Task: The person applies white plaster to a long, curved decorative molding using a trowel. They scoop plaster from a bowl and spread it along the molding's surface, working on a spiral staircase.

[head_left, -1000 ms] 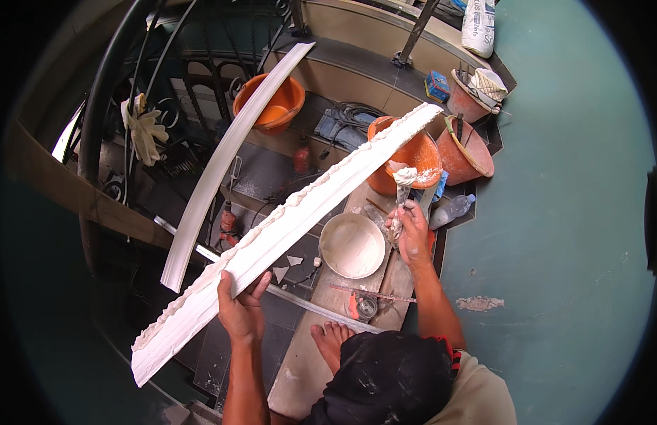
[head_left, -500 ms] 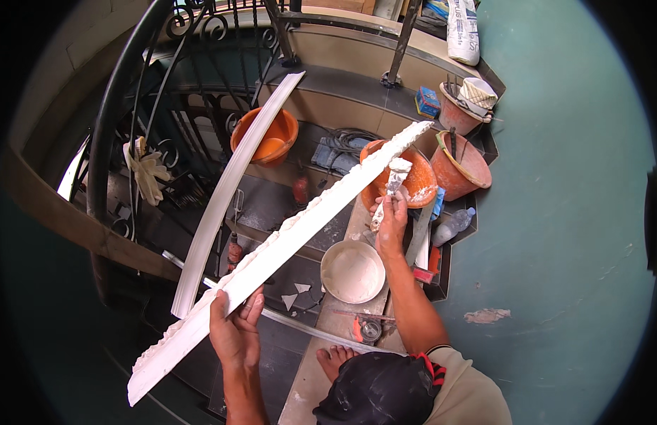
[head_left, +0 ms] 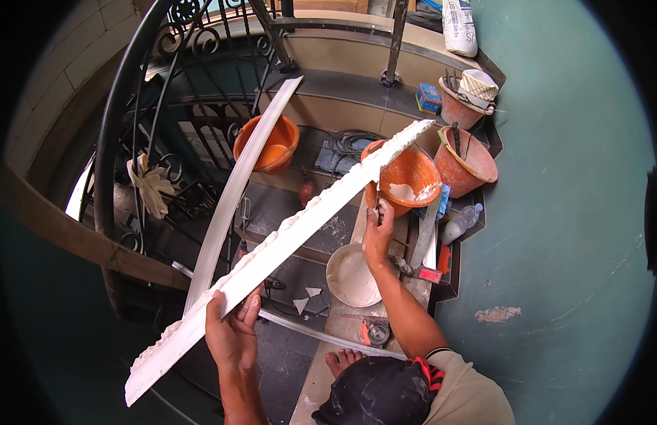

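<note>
A long white moulding strip (head_left: 272, 265) slants across the view, with thick wet plaster lined along its upper edge. Near its lower end my left hand (head_left: 233, 331) supports it, thumb on the front and fingers behind. My right hand (head_left: 379, 230) is closed round a plaster-smeared putty knife (head_left: 375, 191), whose blade meets the strip's plastered edge towards the far end; much of the knife is hidden by my fingers. Just beyond that hand an orange bucket (head_left: 420, 170) has white plaster smeared inside. Below it stands a round pan of plaster (head_left: 351, 276).
A second moulding (head_left: 236, 184) leans across the steps, over another orange bucket (head_left: 284, 152). Black iron railing (head_left: 123, 106) curves along the left; a green wall (head_left: 555, 212) bounds the right. More buckets (head_left: 466, 163), a plastic bottle (head_left: 461, 223) and a tape measure (head_left: 376, 333) lie about.
My right hand has moved slightly left and down, bringing the putty knife from over the orange bucket to the strip's plastered edge. My left hand keeps its hold; the view has shifted slightly.
</note>
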Tool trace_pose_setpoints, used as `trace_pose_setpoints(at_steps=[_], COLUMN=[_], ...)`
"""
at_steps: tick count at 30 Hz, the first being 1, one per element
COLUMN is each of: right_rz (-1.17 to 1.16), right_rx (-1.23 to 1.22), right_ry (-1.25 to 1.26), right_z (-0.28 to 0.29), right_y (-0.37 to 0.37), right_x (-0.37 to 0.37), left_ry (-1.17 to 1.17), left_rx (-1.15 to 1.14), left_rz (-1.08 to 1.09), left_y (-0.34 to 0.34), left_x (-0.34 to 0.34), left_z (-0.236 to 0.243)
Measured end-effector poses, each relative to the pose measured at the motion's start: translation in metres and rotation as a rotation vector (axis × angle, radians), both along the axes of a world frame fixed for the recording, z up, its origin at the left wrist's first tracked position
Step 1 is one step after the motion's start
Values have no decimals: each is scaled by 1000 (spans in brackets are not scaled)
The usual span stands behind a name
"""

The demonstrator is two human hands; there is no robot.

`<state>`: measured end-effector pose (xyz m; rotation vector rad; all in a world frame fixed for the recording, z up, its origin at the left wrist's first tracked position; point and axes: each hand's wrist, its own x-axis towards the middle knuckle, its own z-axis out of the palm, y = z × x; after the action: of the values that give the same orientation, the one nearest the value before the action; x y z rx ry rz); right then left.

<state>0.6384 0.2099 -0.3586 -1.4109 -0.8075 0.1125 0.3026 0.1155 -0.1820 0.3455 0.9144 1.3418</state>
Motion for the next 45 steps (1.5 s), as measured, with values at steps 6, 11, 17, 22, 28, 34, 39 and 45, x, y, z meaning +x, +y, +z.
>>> trace_pose_setpoints(at_steps=[6, 11, 17, 22, 28, 34, 39, 45], right_rz=[-2, 102, 113, 130, 131, 207, 119, 229], right_rx=[-84, -87, -26, -34, -129, -168, -114, -366], right_ry=[-174, -20, 4, 12, -31, -375, -54, -276], right_z=[0, 4, 20, 10, -1, -1, 14, 13], right_y=[-29, -45, -6, -3, -36, -73, -59, -85], right_x=[-6, -17, -3, -27, -42, -58, -45, -38], left_ry=[44, 36, 22, 52, 46, 15, 19, 28], left_rx=[-57, -49, -49, -38, -49, -37, -40, -12], left_rz=[58, 64, 41, 35, 44, 38, 28, 43], left_y=[0, -2, -1, -2, -3, -3, -1, -2], left_x=[12, 11, 8, 9, 8, 8, 9, -2], left_z=[9, 9, 5, 4, 4, 2, 2, -2])
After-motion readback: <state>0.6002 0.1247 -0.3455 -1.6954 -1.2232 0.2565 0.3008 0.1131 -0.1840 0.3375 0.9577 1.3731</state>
